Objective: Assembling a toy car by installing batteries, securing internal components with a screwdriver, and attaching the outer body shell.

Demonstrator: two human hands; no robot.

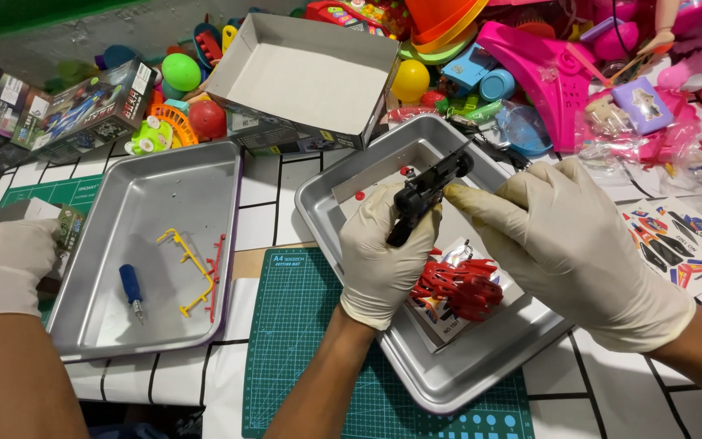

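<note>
My left hand point(379, 260), in a pale glove, grips a black toy car chassis point(426, 193) over the right metal tray point(465, 382). My right hand point(570, 244), also gloved, pinches the chassis at its upper side with fingertips together. Below the hands, a red plastic parts frame point(461, 289) lies on a printed sheet inside the tray. Small red pieces point(359, 196) rest on the tray floor near the chassis.
The left metal tray point(156, 187) holds a blue screwdriver point(132, 293) and a yellow parts frame point(188, 268). Another person's gloved hand point(6, 264) holds a small box at far left. A green cutting mat point(302, 341), a white open box point(310, 73), a sticker sheet point(684, 244) and piled toys surround the trays.
</note>
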